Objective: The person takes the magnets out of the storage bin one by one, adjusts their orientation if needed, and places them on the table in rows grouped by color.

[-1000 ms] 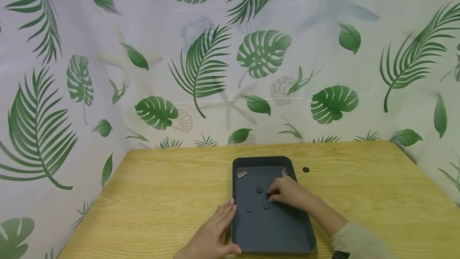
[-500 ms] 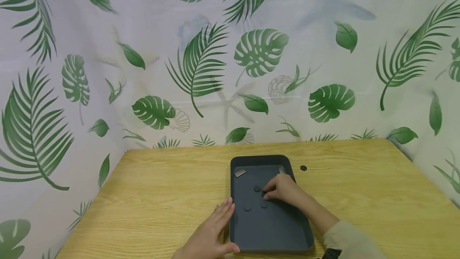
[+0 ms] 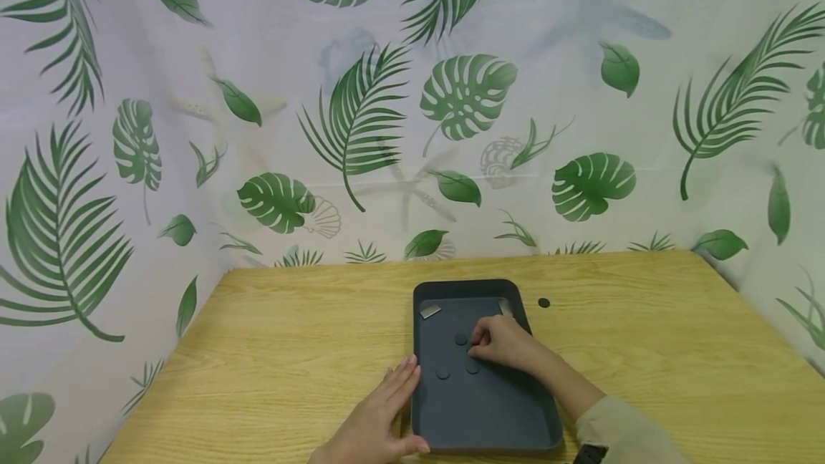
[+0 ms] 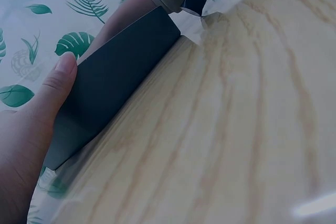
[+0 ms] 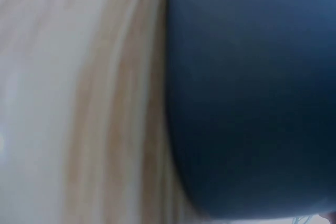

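Observation:
A dark grey rectangular tray (image 3: pixel 490 421) lies on the wooden table, its near end toward me. My left hand (image 3: pixel 380 414) rests against its left side, fingers straight along the wall and thumb at the near corner; the left wrist view shows the thumb (image 4: pixel 60 80) on the tray's outer wall. Inside the tray my right hand (image 3: pixel 505 342) has its thumb and index finger pinched together low over the floor, at a small black disc mostly hidden by the fingertips. Around them lie other flat discs: one disc (image 3: pixel 461 339) just left, one nearer disc (image 3: pixel 473 368) and one left disc (image 3: pixel 442 374).
Silvery rectangular pieces lie in the far tray corners, a left piece (image 3: pixel 430 311) and a right piece (image 3: pixel 505 306). Another black disc (image 3: pixel 544 303) lies on the table (image 3: pixel 309 349) right of the tray. A leaf-printed cloth (image 3: pixel 387 127) hangs behind the table.
My right hand has shifted slightly left within the tray, its fingertips still low near the discs. The left hand keeps its place at the tray's side.

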The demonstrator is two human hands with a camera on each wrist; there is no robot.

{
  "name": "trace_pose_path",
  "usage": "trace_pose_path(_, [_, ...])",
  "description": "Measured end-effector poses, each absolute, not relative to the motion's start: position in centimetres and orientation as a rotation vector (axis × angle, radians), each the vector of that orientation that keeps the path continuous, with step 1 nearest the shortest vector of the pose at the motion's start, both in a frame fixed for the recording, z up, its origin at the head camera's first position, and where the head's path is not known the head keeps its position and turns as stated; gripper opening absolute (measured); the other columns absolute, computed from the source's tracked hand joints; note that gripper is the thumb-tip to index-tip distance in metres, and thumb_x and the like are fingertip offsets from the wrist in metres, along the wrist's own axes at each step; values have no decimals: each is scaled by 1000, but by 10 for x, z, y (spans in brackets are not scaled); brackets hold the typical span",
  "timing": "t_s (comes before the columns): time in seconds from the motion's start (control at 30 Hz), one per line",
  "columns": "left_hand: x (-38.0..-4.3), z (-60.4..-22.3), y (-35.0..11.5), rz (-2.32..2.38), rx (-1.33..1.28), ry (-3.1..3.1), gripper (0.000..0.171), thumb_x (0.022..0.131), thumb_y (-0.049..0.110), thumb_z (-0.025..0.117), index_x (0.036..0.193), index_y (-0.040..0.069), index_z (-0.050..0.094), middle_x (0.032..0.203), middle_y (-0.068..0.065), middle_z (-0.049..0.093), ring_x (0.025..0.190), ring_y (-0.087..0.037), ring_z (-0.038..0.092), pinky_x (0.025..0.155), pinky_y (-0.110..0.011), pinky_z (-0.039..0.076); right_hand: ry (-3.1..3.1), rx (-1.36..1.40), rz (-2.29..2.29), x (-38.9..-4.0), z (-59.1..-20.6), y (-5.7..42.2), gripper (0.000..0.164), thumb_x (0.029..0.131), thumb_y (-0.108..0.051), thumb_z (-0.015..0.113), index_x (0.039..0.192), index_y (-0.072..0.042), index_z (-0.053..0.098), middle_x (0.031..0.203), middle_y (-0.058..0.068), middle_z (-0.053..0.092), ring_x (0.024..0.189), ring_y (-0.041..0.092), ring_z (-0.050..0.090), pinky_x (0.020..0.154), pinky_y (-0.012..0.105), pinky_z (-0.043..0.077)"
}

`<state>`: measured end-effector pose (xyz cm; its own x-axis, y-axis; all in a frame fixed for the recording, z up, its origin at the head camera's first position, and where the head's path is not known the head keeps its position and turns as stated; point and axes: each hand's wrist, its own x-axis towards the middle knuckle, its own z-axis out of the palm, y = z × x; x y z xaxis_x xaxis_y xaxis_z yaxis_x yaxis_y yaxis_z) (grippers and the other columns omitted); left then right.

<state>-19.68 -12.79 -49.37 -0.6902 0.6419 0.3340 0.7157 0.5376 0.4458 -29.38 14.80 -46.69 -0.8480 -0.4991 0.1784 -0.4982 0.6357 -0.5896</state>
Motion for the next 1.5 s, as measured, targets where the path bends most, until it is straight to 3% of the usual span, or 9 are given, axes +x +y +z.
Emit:
trace_pose_path(0.97, [-198,-494,-129,-826,-1157,-2682,94,85,68,44,148,1,26,156,-15,21,144,-21,20,115,-41,25,2835,-940,-1148,-293,-464,151,10,79,-12,74,83,-9,64,71,-8,58,62,0,52,56,20,48])
trace_pose_path(1.5, [-198,-492,-128,-814,-1155,-2681,93,85,68,43,148,1,26,155,-15,22,143,-23,22,114,-42,27,2743,-1060,-1114,-298,-442,163,8,82,-10,71,86,-9,64,76,-5,61,67,2,56,60,22,52])
